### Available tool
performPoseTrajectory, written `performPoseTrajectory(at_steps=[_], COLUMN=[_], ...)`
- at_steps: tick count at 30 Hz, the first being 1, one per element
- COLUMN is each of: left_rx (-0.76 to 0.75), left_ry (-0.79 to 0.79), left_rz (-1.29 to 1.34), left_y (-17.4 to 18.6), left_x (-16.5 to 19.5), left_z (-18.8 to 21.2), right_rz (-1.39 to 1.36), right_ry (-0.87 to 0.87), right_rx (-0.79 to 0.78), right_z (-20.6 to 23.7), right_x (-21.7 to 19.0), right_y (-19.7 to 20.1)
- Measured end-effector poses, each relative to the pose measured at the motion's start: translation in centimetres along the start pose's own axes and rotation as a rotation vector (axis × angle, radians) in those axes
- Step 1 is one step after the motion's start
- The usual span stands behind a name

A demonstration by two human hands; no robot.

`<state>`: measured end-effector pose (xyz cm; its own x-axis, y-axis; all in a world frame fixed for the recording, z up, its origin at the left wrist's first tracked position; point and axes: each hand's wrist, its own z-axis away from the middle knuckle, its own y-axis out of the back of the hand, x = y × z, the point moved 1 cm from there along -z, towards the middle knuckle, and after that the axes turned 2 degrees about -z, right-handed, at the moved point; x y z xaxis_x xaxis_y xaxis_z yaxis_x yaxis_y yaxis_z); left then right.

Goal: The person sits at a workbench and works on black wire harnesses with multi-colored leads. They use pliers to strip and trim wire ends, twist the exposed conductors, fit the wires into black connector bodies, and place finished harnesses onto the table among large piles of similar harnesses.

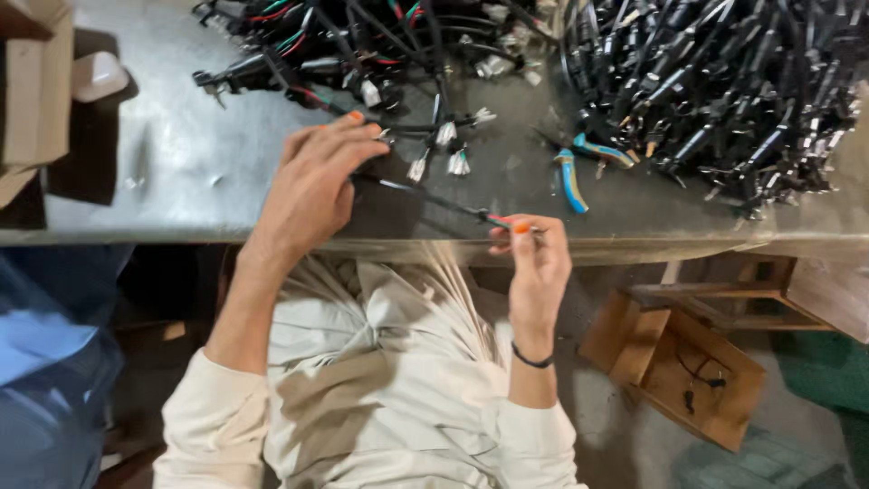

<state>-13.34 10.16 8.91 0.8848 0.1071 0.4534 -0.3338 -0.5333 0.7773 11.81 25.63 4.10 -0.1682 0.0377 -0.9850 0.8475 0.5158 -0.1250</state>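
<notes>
we have a black wire [434, 197] stretched over the metal table [181, 172] edge: left hand [312, 186] pinches one end, right hand [534, 258] pinches the other, seemingly at its coloured tip. next we need steady tension while working that end.

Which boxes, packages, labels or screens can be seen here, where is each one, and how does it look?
Cardboard box: table's far left corner, brown, flaps open.
Wooden box: floor, lower right, brown, open, shallow, some small dark bits inside.
No labels or screens visible.
</notes>
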Motion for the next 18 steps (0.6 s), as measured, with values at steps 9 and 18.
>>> performPoseTrajectory(at_steps=[9,18], left_rx=[-0.116,-0.107], left_ry=[-0.183,-0.043], left_rz=[-0.035,0.306], left_y=[1.0,-0.2], left_x=[-2.0,1.1], left_z=[1.2,4.8], right_rz=[0.264,-0.232], right_ry=[0.181,0.073], right_rx=[0.024,0.115], right_z=[-0.5,-1.7], right_x=[-1.6,-1.5], right_y=[3.0,3.3])
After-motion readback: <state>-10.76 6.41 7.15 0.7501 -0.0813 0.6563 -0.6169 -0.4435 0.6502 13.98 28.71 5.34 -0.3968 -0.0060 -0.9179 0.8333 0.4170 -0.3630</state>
